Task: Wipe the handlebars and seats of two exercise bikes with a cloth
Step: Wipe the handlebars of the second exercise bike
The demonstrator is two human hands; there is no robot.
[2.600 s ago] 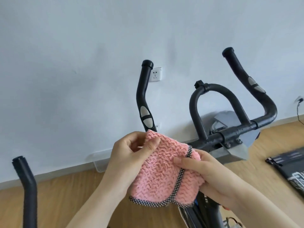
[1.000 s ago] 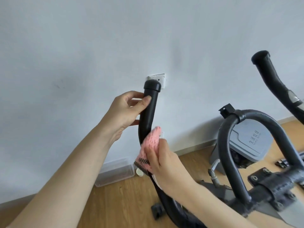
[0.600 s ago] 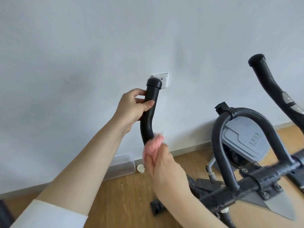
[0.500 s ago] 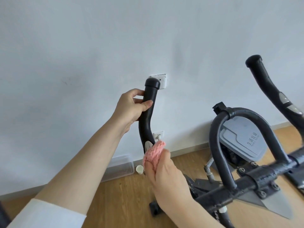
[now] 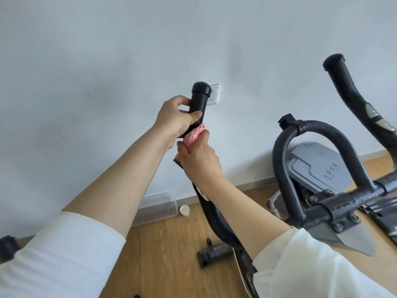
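The black left handlebar (image 5: 198, 100) of the exercise bike rises in front of the white wall. My left hand (image 5: 175, 119) grips it just below its capped top end. Directly under that hand, my right hand (image 5: 198, 160) holds the pink cloth (image 5: 194, 136) wrapped around the bar; a checkered hem of the cloth sticks out to the left. The inner loop bar (image 5: 318, 130) and the right handlebar (image 5: 352, 97) stand at the right. No seat is in view.
A wall socket (image 5: 214, 96) sits behind the bar's tip. On the wooden floor lie a clear plastic lid (image 5: 156, 207), a small white cup (image 5: 184, 210) and a grey bin (image 5: 318, 168). Another black bar end (image 5: 7, 247) shows at the far left edge.
My right hand has slid the cloth up the left handlebar until it meets my left hand. My left hand keeps its grip near the top. The view has moved closer.
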